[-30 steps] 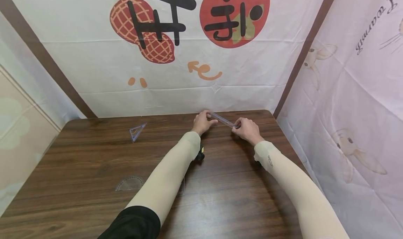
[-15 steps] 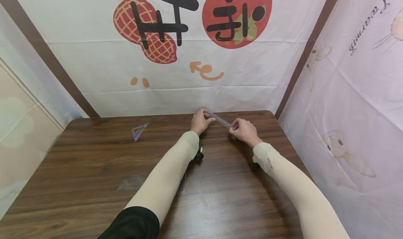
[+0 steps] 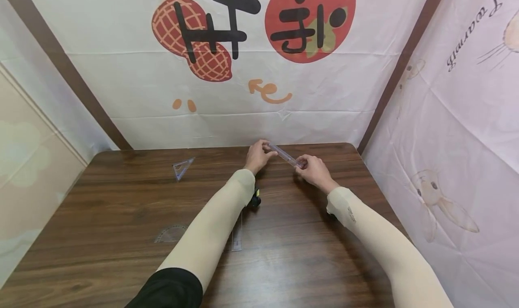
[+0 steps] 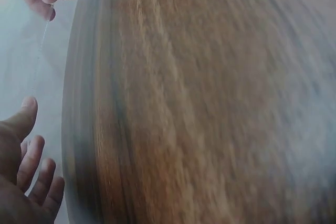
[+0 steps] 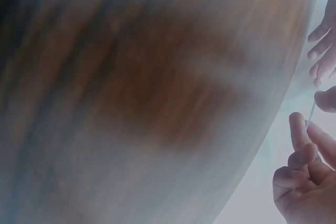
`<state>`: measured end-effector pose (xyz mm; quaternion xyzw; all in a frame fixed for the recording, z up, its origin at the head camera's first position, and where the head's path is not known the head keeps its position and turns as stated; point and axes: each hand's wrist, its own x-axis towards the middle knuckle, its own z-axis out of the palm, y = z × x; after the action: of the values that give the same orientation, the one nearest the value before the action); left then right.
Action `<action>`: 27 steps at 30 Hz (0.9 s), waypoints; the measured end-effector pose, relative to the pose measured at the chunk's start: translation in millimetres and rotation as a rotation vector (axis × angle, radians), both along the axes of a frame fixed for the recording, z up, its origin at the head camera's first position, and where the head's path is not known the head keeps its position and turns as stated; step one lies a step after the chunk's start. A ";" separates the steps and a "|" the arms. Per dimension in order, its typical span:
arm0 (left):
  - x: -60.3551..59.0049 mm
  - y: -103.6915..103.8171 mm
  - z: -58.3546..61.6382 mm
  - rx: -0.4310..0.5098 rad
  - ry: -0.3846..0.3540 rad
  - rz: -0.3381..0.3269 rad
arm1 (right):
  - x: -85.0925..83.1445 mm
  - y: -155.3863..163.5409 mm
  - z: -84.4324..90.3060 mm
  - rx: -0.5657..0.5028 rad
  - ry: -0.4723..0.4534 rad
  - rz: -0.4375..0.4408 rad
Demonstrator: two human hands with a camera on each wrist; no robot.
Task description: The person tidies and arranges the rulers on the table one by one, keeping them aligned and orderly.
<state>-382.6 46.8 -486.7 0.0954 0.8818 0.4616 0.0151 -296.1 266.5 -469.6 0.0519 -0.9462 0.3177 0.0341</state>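
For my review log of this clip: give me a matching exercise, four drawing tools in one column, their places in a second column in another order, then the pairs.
Things:
1. held ruler
2. set square
3. protractor
4. flat ruler

Places:
A. flat on the table, partly under the left forearm
B. far left part of the table
C. between left hand and right hand, near the far edge
D. near left part of the table, left of the forearm

Pairs: 1-C, 2-B, 3-D, 4-A

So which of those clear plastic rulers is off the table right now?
The straight ruler at the far edge: left hand and right hand each pinch an end. The triangle, protractor and second ruler lie flat.
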 end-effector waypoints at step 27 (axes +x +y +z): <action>9.3 -45.9 6.2 0.012 0.025 -0.141 | 34.0 -21.0 3.9 -0.100 -0.013 0.150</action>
<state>-373.3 0.8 -480.5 0.1632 0.8702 0.4635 0.0358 -262.1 245.5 -465.7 0.1189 -0.9227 0.3667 0.0065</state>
